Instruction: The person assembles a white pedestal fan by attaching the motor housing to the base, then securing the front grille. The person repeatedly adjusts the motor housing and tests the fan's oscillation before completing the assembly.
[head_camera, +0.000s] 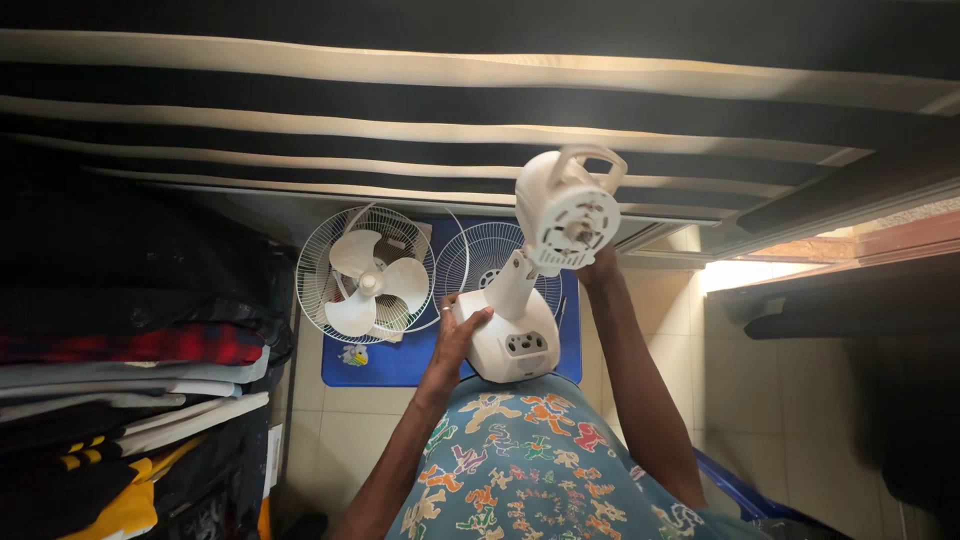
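Observation:
I hold a white fan body (520, 300) over my lap, its motor head (566, 212) tilted up toward me with the bare shaft showing. My left hand (462, 330) grips the left side of the fan's base (515, 345). My right hand (598, 268) is behind the motor head and mostly hidden by it. On the floor lies a white wire guard (330, 245) with the white three-blade propeller (372, 282) in it. A second wire guard (478, 255) lies beside it, partly hidden by the fan body.
A blue mat (400, 355) lies on the tiled floor under the guards. Folded clothes (130, 380) are stacked on shelves at the left. A dark striped bed edge (480, 110) runs across the top. A blue plastic edge (745, 490) shows at my right.

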